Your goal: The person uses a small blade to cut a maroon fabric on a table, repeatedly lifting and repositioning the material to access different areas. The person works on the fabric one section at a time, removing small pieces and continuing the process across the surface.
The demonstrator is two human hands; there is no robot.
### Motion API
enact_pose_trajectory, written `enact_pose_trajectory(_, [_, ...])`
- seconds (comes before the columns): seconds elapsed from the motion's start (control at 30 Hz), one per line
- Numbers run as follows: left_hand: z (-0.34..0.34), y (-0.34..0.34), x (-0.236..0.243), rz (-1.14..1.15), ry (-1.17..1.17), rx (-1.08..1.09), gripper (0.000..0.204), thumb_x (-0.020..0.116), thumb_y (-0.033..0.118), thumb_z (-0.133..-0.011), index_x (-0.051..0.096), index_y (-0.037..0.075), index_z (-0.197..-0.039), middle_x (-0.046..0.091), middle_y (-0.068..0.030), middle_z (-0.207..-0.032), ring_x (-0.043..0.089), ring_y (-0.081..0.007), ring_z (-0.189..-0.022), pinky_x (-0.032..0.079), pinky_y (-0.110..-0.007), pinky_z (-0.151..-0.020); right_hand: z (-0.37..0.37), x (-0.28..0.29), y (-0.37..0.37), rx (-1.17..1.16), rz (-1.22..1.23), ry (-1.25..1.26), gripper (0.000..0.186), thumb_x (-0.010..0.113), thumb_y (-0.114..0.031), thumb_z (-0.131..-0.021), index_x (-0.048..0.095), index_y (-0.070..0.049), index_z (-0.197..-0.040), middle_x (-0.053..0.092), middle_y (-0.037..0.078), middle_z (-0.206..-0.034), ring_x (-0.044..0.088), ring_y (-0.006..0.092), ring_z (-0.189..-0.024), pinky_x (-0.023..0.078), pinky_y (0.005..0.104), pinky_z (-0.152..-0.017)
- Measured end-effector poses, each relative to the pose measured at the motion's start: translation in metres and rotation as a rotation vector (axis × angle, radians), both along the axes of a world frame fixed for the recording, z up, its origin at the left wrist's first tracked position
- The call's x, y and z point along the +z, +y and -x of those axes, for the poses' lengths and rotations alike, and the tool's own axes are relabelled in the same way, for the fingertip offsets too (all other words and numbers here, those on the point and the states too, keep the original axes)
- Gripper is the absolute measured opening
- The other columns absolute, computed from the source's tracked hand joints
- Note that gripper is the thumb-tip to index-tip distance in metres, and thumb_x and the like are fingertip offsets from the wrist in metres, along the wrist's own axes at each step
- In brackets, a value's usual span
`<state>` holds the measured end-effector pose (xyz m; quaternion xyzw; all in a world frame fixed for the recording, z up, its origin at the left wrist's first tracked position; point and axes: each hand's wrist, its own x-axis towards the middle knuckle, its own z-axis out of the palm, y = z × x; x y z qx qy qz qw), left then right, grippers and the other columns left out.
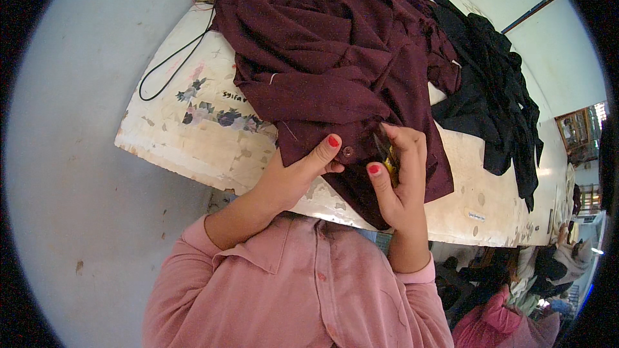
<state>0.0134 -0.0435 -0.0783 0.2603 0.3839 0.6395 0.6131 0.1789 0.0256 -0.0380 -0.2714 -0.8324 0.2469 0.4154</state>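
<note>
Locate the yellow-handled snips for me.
In the head view, right of centre: the yellow-handled snips are in the right hand, over the maroon fabric, just right of its round button.

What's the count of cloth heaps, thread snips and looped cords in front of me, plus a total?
Cloth heaps: 2 (maroon cloth, black cloth)
Thread snips: 1, in your right hand
Looped black cord: 1
Total: 4

Head view: left fisheye of head-worn pair, facing steeply down. Wearer's pink shirt [290, 290] very near, at 6 o'clock. Tabletop [445, 222] beyond, within close range, edges bowed. Co-worker [496, 319] farther, toward 4 o'clock.
</note>
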Motion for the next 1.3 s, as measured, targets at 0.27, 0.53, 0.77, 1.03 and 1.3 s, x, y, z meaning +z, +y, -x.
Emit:
enact_pose_trajectory(0.27, [-0.001,0.001,-0.003,-0.005,0.013,-0.01,0.048,0.061,0.039,-0.092,0.05,0.015,-0.132,0.059,-0.0018,-0.123,0.059,-0.0176,-0.107,0.05,-0.037,-0.087,-0.016,-0.001,-0.005,-0.037,-0.271,-0.151,0.04,0.075,-0.014,-0.075,0.069,-0.006,-0.113,0.061,0.01,-0.09,0.06,0.0205,-0.067,0.048,0.0286,-0.057])
enact_pose_trajectory(0.53, [-0.002,0.002,-0.006,0.05,-0.017,-0.046,0.044,0.056,0.04,-0.095,0.052,0.013,-0.13,0.06,-0.002,-0.122,0.058,-0.016,-0.108,0.049,-0.033,-0.088,-0.006,0.002,-0.003,-0.025,-0.362,-0.18,0.035,0.074,-0.012,-0.074,0.07,-0.008,-0.109,0.062,0.007,-0.089,0.061,0.0197,-0.065,0.048,0.0284,-0.056])
enact_pose_trajectory(0.77, [-0.003,0.001,-0.002,0.03,-0.039,-0.017,0.043,0.056,0.039,-0.095,0.052,0.013,-0.13,0.061,-0.003,-0.12,0.059,-0.0173,-0.107,0.05,-0.034,-0.088,-0.005,-0.003,-0.001,0.007,-0.283,-0.131,0.032,0.073,-0.008,-0.075,0.07,-0.007,-0.107,0.061,0.009,-0.088,0.061,0.0206,-0.066,0.048,0.0281,-0.057])
enact_pose_trajectory(1.03, [-0.006,0.003,-0.007,-0.033,-0.066,-0.052,0.048,0.052,0.041,-0.097,0.049,0.009,-0.133,0.059,-0.0042,-0.124,0.058,-0.0184,-0.11,0.048,-0.036,-0.092,0.012,0.007,0.003,0.083,0.011,-0.029,0.038,0.079,-0.01,-0.067,0.069,-0.008,-0.104,0.058,0.01,-0.084,0.058,0.023,-0.073,0.047,0.0311,-0.064])
enact_pose_trajectory(1.3, [0.01,0.0,-0.007,-0.01,-0.31,-0.114,0.052,0.05,0.042,-0.097,0.044,0.01,-0.137,0.058,-0.0029,-0.125,0.057,-0.0196,-0.11,0.047,-0.034,-0.095,0.005,0.014,0.006,0.333,0.062,0.049,0.029,0.073,-0.002,-0.07,0.069,-0.006,-0.098,0.063,0.007,-0.083,0.061,0.0229,-0.076,0.05,0.0317,-0.069])
